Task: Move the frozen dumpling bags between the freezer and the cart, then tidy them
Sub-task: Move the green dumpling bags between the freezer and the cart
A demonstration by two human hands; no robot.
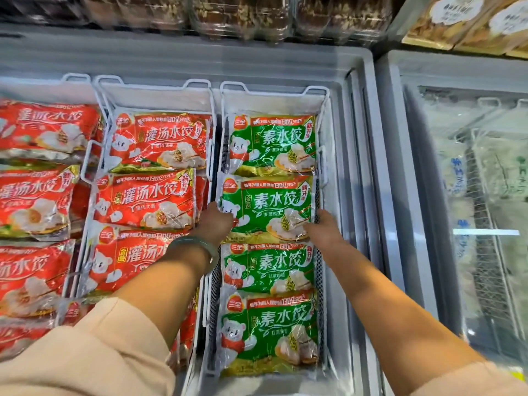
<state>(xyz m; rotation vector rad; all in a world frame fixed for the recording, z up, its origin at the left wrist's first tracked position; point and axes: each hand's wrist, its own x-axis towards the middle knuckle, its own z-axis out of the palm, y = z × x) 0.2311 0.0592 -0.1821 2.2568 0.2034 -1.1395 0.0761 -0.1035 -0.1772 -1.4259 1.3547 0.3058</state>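
Observation:
An open chest freezer [357,132] holds white wire baskets of dumpling bags. The right basket [324,110] has a row of several green bags lying flat. Both my hands hold the second green bag from the far end [268,201]. My left hand [214,221], with a pale green bangle on the wrist, grips the bag's left edge. The bag's lower right corner is in the fingers of my right hand [323,227]. Another green bag [274,141] lies beyond it, and two more [268,332] lie nearer me. No cart is in view.
Red dumpling bags [154,195] fill the middle basket and the left one [34,201]. A second freezer with a shut glass lid [471,195] stands to the right. A shelf of clear plastic food boxes [240,15] runs above the freezer's back edge.

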